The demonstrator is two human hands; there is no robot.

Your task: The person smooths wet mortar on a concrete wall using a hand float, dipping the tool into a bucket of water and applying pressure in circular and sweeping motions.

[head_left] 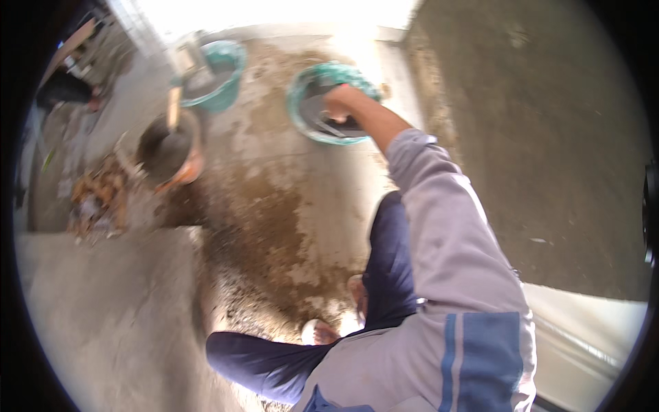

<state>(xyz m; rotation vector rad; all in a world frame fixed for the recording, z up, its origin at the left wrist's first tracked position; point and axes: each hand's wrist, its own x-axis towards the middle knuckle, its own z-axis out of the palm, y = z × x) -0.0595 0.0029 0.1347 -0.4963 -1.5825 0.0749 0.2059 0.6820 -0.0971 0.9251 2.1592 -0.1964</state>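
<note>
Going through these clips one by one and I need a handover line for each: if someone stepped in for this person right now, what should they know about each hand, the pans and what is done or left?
Right hand: arm stretched forward, hand at the rim of the near green pan on the wet floor; whether it grips anything cannot be told.
Left hand: not in view.
Things: the near pan holds dark wet mix. A second green pan sits further left, and an orange-rimmed pan with grey mix and a wooden handle standing in it.
Done: pans already hold mix.
Left: nothing lifted yet; all three pans rest on the floor.
</note>
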